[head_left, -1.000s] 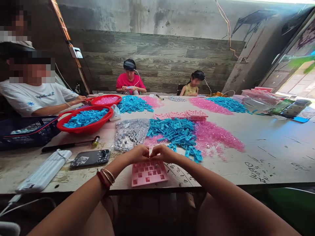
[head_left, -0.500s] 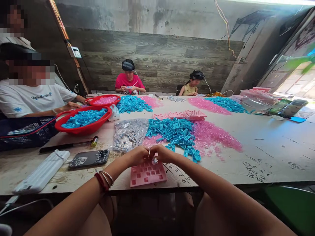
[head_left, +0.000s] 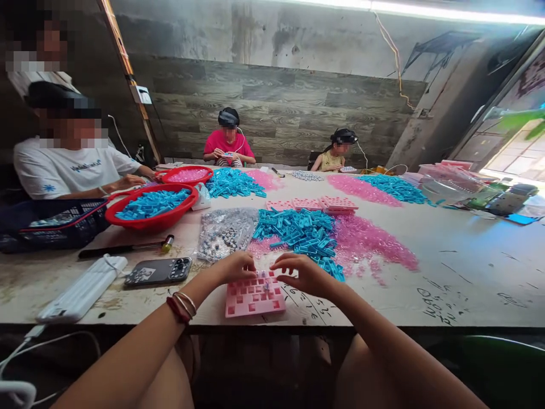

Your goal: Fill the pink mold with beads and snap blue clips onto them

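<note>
A pink tray with square pockets [head_left: 239, 307] lies at the table's near edge in front of me. My left hand [head_left: 237, 267] is over its far left corner, fingers curled in; what they hold, if anything, is too small to make out. My right hand [head_left: 300, 274] hovers at the tray's right side, its fingers apart and nothing in them. A small clear and whitish piece [head_left: 267, 286] sits on the tray between my hands. Just beyond lie a heap of blue plastic parts [head_left: 296, 230] and a heap of clear pink pieces [head_left: 370, 241].
A clear bag of small beads [head_left: 223, 236] lies left of the blue heap. Further left are a phone [head_left: 158, 271], a white power bank [head_left: 83, 289], a hammer [head_left: 128, 248] and a red basket [head_left: 153, 221] of blue parts. More pink trays [head_left: 313, 203] stand behind. Several people sit around.
My hands were together over the tray with a small whitish piece at the fingers. They have parted, the right moving rightward and opening, and a small piece now rests on the tray.
</note>
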Demonstrator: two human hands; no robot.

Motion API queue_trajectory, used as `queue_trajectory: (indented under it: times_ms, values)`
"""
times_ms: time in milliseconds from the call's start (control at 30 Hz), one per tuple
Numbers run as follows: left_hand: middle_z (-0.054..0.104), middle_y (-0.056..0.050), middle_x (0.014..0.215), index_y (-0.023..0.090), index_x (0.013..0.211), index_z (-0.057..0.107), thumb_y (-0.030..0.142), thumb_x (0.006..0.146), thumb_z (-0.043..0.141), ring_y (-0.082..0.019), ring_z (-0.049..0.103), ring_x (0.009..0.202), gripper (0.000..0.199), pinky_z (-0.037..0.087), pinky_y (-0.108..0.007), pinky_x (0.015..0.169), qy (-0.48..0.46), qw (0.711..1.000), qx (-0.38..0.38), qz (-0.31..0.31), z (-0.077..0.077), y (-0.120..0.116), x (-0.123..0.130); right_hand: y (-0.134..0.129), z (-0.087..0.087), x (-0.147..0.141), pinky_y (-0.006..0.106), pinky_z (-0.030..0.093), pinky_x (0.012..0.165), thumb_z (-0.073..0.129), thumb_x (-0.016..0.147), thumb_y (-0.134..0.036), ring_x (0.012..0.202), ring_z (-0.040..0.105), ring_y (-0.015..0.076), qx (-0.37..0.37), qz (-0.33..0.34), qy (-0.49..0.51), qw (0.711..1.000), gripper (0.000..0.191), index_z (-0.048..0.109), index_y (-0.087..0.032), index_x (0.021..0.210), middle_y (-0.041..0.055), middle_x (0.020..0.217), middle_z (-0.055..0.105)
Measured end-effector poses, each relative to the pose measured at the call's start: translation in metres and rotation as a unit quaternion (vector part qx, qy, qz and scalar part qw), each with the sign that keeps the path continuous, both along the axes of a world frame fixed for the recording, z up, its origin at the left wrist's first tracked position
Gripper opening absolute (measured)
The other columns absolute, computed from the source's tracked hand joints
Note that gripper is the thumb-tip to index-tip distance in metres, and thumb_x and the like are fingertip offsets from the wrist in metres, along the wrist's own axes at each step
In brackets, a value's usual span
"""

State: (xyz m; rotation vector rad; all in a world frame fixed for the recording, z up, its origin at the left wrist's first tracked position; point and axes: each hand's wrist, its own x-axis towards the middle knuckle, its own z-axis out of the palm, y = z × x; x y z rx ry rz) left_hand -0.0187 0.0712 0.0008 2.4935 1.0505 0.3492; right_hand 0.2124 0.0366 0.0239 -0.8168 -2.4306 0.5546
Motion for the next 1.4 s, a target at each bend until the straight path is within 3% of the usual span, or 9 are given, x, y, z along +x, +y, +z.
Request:
queue_trajectory:
  times_ms: [167, 367, 667, 933, 1133, 1400]
  values:
    - [0.064, -0.003, 0.075, 0.012, 0.087, 0.067, 0.020, 0.071, 0.066, -0.011, 0.055, 0.066, 0.018, 0.040, -0.018, 0.060, 0.020, 0.999, -0.019, 0.021, 0.007, -0.005, -0.015, -0.009, -0.013, -0.008, 0.031, 0.046, 0.081, 0.056, 0.081, -0.017, 0.090, 0.059, 0.0178, -0.003, 0.012, -0.082, 0.997, 0.023, 0.064, -0.023, 0.102, 0.0062, 0.098, 0.063]
    - [0.065, -0.002, 0.072, 0.013, 0.085, 0.070, 0.016, 0.068, 0.066, -0.011, 0.055, 0.061, 0.018, 0.038, -0.016, 0.054, 0.042, 0.996, -0.062, 0.055, 0.008, -0.010, -0.030, 0.003, -0.026, -0.019, 0.026, 0.046, 0.065, 0.054, 0.079, -0.013, 0.073, 0.059, 0.0148, -0.038, 0.024, -0.080, 0.996, 0.015, 0.064, -0.019, 0.089, 0.0041, 0.084, 0.064]
    - [0.067, -0.003, 0.074, 0.013, 0.079, 0.072, 0.019, 0.069, 0.068, -0.010, 0.055, 0.062, 0.012, 0.037, -0.016, 0.055, 0.057, 0.993, -0.067, 0.075, 0.000, -0.005, -0.023, 0.005, -0.027, -0.016, 0.027, 0.047, 0.065, 0.055, 0.077, -0.015, 0.071, 0.059, 0.0147, -0.078, 0.011, -0.043, 0.996, 0.012, 0.063, -0.019, 0.084, 0.0031, 0.080, 0.065]
    - [0.065, -0.004, 0.077, 0.014, 0.079, 0.071, 0.018, 0.073, 0.064, -0.012, 0.056, 0.070, 0.010, 0.039, -0.018, 0.064, 0.038, 0.998, -0.033, 0.046, 0.002, -0.007, 0.001, 0.001, -0.016, -0.024, 0.025, 0.045, 0.062, 0.057, 0.075, -0.013, 0.067, 0.056, 0.0134, 0.024, -0.011, 0.011, 1.000, 0.010, 0.061, -0.017, 0.082, 0.0032, 0.075, 0.063]
    - [0.065, -0.004, 0.083, 0.014, 0.087, 0.070, 0.012, 0.073, 0.061, -0.012, 0.057, 0.074, 0.016, 0.040, -0.018, 0.068, 0.025, 0.999, -0.030, -0.014, 0.006, -0.006, -0.007, -0.002, -0.022, -0.036, 0.026, 0.044, 0.066, 0.056, 0.075, -0.009, 0.075, 0.056, 0.0152, 0.082, -0.028, 0.001, 0.996, 0.020, 0.059, -0.018, 0.094, 0.0045, 0.082, 0.061]
    - [0.064, -0.001, 0.075, 0.014, 0.077, 0.067, 0.010, 0.067, 0.061, -0.012, 0.057, 0.069, 0.013, 0.039, -0.018, 0.061, 0.089, 0.994, -0.054, 0.042, 0.016, -0.008, -0.018, -0.005, -0.028, -0.045, 0.027, 0.043, 0.065, 0.063, 0.074, -0.015, 0.074, 0.054, 0.0171, 0.112, -0.056, -0.049, 0.991, 0.016, 0.056, -0.017, 0.089, 0.0035, 0.077, 0.061]
